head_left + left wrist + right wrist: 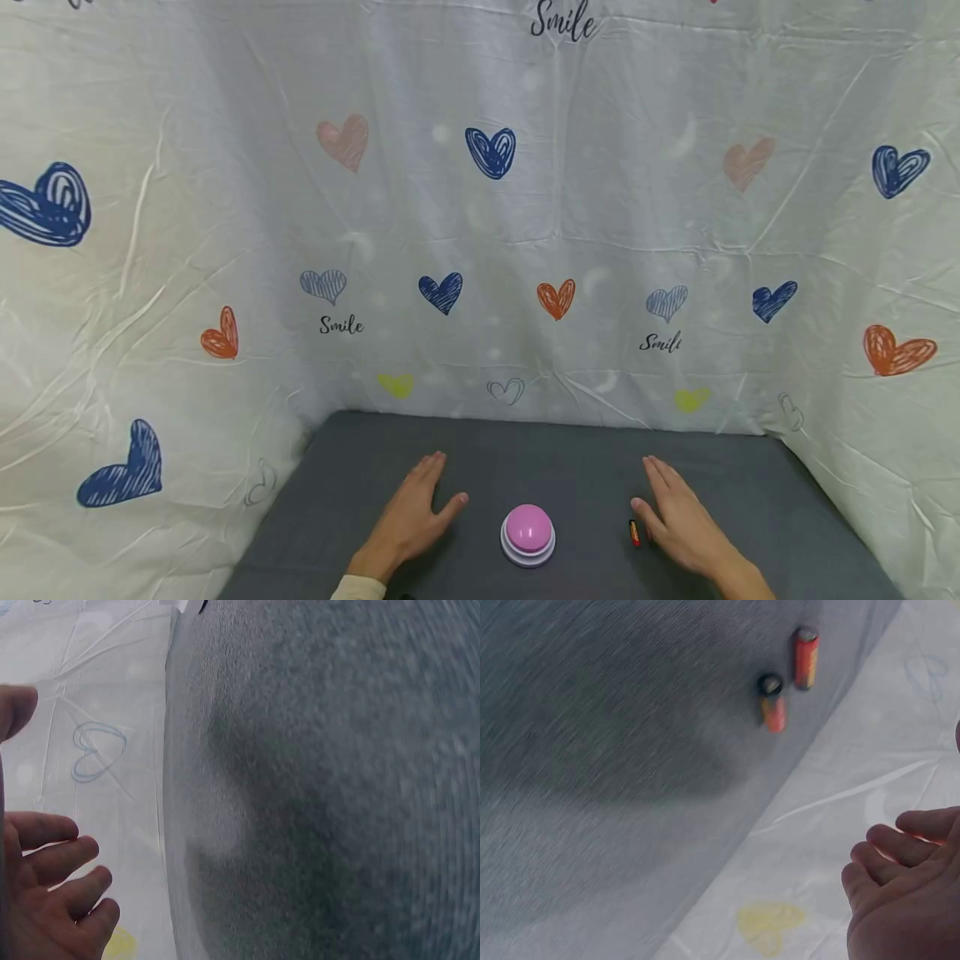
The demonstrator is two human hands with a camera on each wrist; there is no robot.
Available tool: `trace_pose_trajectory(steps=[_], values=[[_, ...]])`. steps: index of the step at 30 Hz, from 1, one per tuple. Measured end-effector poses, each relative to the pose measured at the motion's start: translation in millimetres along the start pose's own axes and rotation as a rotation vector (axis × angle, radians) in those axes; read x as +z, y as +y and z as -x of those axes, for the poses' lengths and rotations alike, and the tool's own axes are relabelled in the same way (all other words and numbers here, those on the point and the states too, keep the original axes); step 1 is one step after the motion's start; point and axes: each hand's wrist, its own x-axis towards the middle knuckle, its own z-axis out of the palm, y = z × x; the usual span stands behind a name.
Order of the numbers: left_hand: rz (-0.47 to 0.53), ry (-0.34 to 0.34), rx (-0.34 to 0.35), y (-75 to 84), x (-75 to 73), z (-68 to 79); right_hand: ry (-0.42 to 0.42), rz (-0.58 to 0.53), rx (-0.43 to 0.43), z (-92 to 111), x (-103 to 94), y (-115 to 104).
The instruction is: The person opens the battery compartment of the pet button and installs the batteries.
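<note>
A round pink push button on a white base stands on the grey tabletop between the two hands. To its left, my left hand hovers over the cloth with fingers extended and thumb spread, holding nothing. My right hand is out to the button's right, likewise extended and holding nothing. Close by its thumb lies a small red and black battery. The right wrist view shows two of them side by side, one red battery and another with a black end; the right hand mostly hides the second in the head view.
A dark grey cloth covers the tabletop. White sheeting printed with hearts and "Smile" encloses the back and both sides. At the bottom edge of the head view, a sliver of a dark object shows beside the left sleeve.
</note>
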Motion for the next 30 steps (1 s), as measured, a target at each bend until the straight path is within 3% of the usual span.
trace_pose_trajectory(steps=[9, 20, 30], values=[[0.054, -0.109, 0.056, 10.8, 9.0, -2.7, -0.046, -0.019, -0.038, -15, 14.3, -20], [0.096, -0.206, 0.185, 25.3, 30.0, 2.8, -0.06, 0.006, -0.263, -25, 46.8, -49], [0.095, -0.257, 0.276, 32.2, 46.1, 0.8, -0.181, -0.039, -0.319, -31, 64.9, -67]])
